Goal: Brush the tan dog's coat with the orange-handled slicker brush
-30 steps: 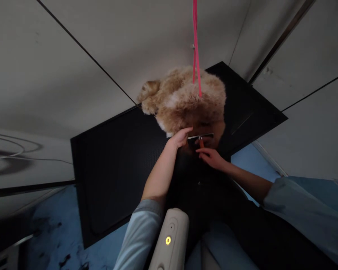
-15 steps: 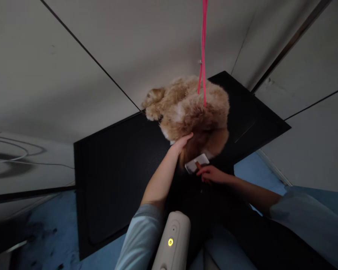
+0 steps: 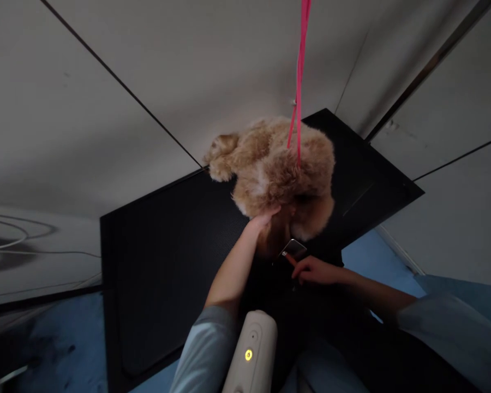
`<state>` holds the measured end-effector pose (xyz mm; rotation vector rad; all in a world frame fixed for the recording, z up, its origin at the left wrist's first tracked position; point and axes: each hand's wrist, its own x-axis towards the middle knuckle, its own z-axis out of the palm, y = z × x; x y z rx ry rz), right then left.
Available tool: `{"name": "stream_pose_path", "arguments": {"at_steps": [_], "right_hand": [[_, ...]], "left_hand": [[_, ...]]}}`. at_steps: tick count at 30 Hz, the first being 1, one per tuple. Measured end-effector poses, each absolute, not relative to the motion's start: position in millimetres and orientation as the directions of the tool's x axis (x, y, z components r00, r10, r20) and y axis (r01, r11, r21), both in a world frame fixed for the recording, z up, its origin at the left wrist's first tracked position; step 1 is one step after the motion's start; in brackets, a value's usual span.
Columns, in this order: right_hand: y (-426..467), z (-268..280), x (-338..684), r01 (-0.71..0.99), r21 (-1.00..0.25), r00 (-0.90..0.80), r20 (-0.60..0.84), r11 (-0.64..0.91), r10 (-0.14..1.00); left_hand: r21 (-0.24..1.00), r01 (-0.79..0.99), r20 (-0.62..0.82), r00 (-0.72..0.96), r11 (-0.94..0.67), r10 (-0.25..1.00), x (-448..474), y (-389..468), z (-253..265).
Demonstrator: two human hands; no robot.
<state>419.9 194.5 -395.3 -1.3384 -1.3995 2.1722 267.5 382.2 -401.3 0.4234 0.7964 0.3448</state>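
Note:
A fluffy tan dog (image 3: 265, 158) is on a black table (image 3: 167, 262), its rump towards me. My left hand (image 3: 265, 217) is closed round the dog's leg under the rump, its fingers partly hidden in the fur. In my right hand (image 3: 311, 269) is a slicker brush (image 3: 293, 249), held by its brown handle. The brush's flat rectangular head is tilted just below the dog's hind fur; whether it touches hair I cannot tell. Down from above comes a pink leash (image 3: 300, 65), which meets the dog's back.
Pale wall panels (image 3: 147, 54) stand directly behind the table. A white device with a yellow light (image 3: 249, 355) juts up at the bottom, between my arms. Loose cable (image 3: 41, 252) hangs at the left wall. Blue floor (image 3: 376, 262) shows past the table's edge.
The slicker brush has moved slightly down and right, away from the fur, and its head has tilted. My left hand keeps its hold on the leg. The view has shifted a little.

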Motion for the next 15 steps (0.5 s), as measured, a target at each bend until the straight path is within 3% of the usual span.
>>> {"name": "stream_pose_path", "arguments": {"at_steps": [2, 3, 5, 7, 10, 13, 15], "right_hand": [[208, -375, 426, 0.253, -0.884, -0.647, -0.457, -0.393, 0.611], [222, -368, 429, 0.215, -0.918, -0.637, -0.390, -0.332, 0.665], [255, -364, 435, 0.141, -0.955, -0.469, -0.298, -0.262, 0.831], [271, -376, 435, 0.113, -0.950, -0.239, -0.311, -0.292, 0.920], [243, -409, 429, 0.141, -0.883, -0.218, -0.468, -0.447, 0.856], [184, -420, 424, 0.220, -0.801, -0.410, -0.594, -0.557, 0.692], [164, -407, 425, 0.273, -0.795, -0.539, -0.593, -0.542, 0.598]], "left_hand": [[0.472, -0.127, -0.593, 0.686, 0.872, 0.421, 267, 382, -400], [0.450, -0.113, -0.608, 0.687, 0.886, 0.397, 267, 383, -399], [0.403, -0.097, -0.642, 0.679, 0.910, 0.357, 266, 383, -397], [0.380, -0.127, -0.670, 0.645, 0.916, 0.368, 266, 383, -395], [0.369, -0.209, -0.700, 0.579, 0.906, 0.418, 266, 381, -394], [0.301, -0.192, -0.712, 0.606, 0.934, 0.354, 265, 381, -394], [0.313, -0.161, -0.681, 0.650, 0.936, 0.339, 264, 383, -397]]}}
